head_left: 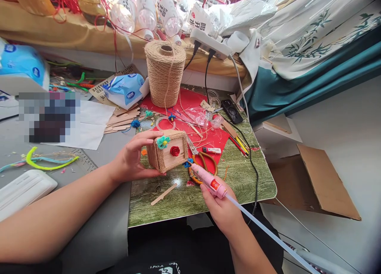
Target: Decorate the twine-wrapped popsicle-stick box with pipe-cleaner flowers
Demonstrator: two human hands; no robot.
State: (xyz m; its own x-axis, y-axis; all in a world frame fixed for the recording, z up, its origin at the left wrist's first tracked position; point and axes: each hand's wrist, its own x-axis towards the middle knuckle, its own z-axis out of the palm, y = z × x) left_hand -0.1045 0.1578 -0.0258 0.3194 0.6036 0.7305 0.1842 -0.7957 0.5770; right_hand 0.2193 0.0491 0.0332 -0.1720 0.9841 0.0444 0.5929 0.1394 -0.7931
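Observation:
My left hand [135,157] grips a small wooden box [175,141] edged with twine, its fingers on top and thumb beneath. On the face turned toward me are a teal pipe-cleaner flower [163,142] with a yellow centre and a red rose [175,151]. Closed around a pink hot glue gun [206,177] is my right hand [222,206]; a long pale glue stick [268,234] sticks out of its back. The gun's nozzle is close to the box's lower right corner, beside a blue flower [188,162]; whether they touch I cannot tell. Orange-handled scissors [216,167] lie behind the gun.
A big twine spool [165,75] stands at the back of the wood-patterned board [143,214]. Craft sticks [125,119], a tissue pack [126,89] and red paper [220,147] lie around. A black cable [255,171] runs down the right side; a loose stick [163,194] lies in front.

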